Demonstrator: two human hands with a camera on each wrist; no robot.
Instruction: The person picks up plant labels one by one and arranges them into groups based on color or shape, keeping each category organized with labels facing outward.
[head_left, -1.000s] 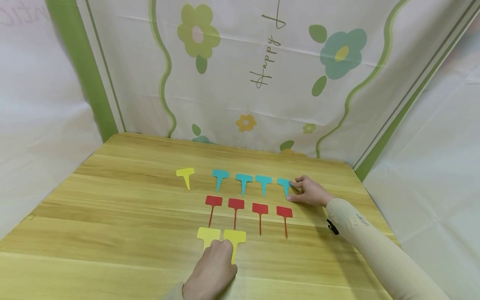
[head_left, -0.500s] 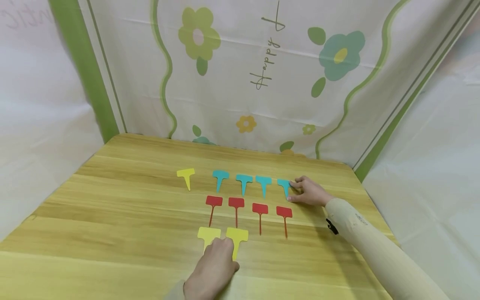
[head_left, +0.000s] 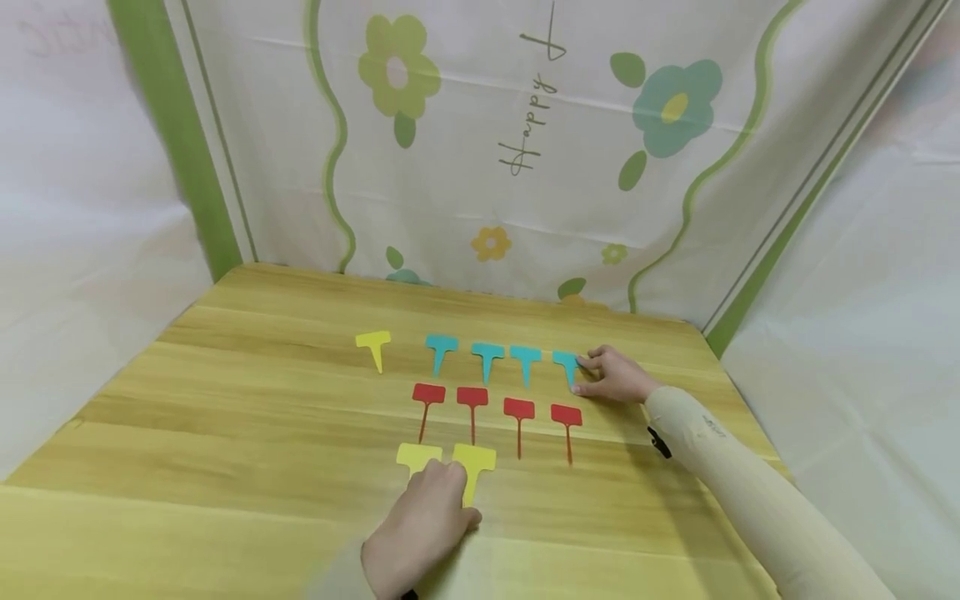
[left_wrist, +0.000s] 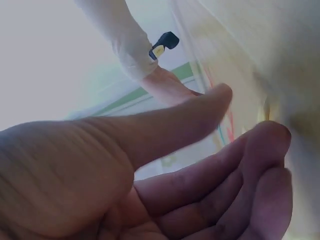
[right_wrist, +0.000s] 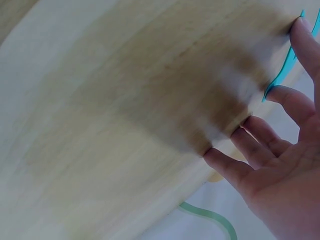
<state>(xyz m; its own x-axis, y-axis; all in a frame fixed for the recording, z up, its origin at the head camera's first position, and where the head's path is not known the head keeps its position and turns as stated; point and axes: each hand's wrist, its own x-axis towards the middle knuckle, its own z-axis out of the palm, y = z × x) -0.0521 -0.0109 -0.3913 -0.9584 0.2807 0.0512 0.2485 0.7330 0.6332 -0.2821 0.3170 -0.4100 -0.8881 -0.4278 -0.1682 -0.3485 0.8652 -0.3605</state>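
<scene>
Flat T-shaped plant labels lie on the wooden table. My left hand (head_left: 420,525) rests its fingertips on a yellow plant label (head_left: 475,458) at the front; a second yellow label (head_left: 418,453) is partly covered beside it. In the left wrist view the thumb (left_wrist: 180,125) stands apart from the bent fingers. At the right end of the blue row, my right hand (head_left: 615,375) holds a blue plant label (head_left: 564,359) between thumb and index finger, at its stem and head. The right wrist view shows this blue label (right_wrist: 286,70) edge-on, the other fingers spread on the table.
Several blue labels (head_left: 487,350) form the back row, with a lone yellow label (head_left: 373,340) to their left. Several red labels (head_left: 472,397) make the middle row. A printed floral cloth (head_left: 450,167) hangs behind the table (head_left: 187,400).
The yellow label under my left hand has slid slightly right and away, widening its gap from the other yellow one. My right hand keeps its place at the blue label.
</scene>
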